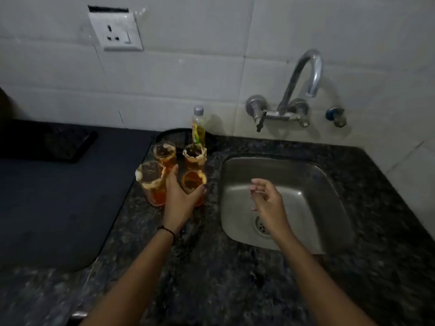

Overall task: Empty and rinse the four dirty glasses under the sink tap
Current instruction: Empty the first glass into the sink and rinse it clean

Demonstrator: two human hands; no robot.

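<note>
Several dirty glasses with orange liquid and foamy rims stand clustered on the dark granite counter left of the sink. My left hand (180, 198) wraps around the front right glass (193, 181), thumb on its right side, fingers on its left. The front left glass (150, 180), back left glass (164, 152) and back right glass (195, 155) stand untouched. My right hand (266, 197) hovers over the steel sink (313, 180) with fingers loosely curled, holding nothing. The curved tap (303, 76) on the wall is not running.
A bottle of yellow liquid (198, 128) stands behind the glasses, next to a dark round pan (171, 135). A black stove top (47, 196) fills the left. The sink drain (262, 225) lies near my right wrist. A wall socket (115, 31) is up left.
</note>
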